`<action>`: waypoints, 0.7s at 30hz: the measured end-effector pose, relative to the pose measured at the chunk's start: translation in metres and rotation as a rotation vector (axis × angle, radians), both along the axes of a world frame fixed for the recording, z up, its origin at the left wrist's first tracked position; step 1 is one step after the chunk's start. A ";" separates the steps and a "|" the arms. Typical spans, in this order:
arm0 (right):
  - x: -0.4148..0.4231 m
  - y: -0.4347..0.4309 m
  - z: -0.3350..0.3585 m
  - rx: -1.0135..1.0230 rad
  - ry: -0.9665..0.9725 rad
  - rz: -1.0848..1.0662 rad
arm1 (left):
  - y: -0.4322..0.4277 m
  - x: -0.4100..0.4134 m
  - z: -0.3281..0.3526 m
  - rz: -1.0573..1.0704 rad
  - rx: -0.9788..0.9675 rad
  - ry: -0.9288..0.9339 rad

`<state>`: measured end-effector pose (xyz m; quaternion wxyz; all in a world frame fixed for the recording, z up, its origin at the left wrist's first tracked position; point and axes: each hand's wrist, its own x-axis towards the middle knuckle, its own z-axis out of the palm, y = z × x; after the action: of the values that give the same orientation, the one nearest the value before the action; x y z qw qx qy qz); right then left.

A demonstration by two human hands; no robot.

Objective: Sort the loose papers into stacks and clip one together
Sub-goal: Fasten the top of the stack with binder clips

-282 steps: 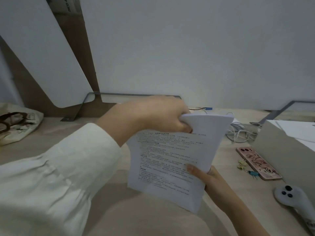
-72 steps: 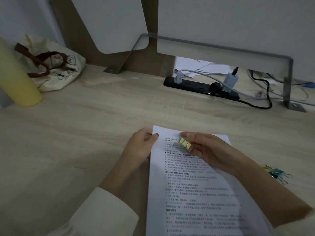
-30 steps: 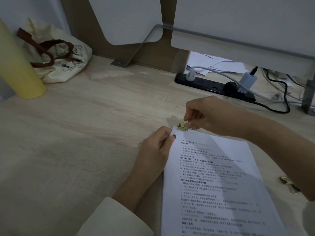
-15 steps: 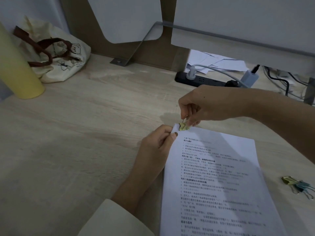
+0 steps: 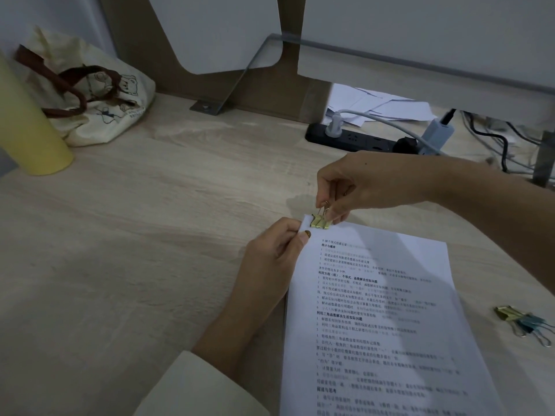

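The paper stack lies flat on the desk, at 5 o'clock in view. 1 gold binder clip sits on its 11 o'clock corner. The right hand pinches the clip's wire handle from 1 o'clock. The left hand, at 7 o'clock, pinches the stack's edge, thumb on top.

gold binder clip now seated on paper stack corner, right hand shifted to pinch its handle
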<state>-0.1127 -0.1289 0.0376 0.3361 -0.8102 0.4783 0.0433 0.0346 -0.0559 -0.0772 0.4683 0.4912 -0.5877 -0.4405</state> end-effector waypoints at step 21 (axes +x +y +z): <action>-0.142 0.090 -0.029 -0.193 0.354 -0.467 | -0.002 0.000 0.001 -0.011 0.123 0.008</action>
<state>-0.2550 -0.0386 0.0082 0.1699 -0.6866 0.7044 0.0596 0.0348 -0.0577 -0.0760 0.4371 0.5139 -0.5604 -0.4805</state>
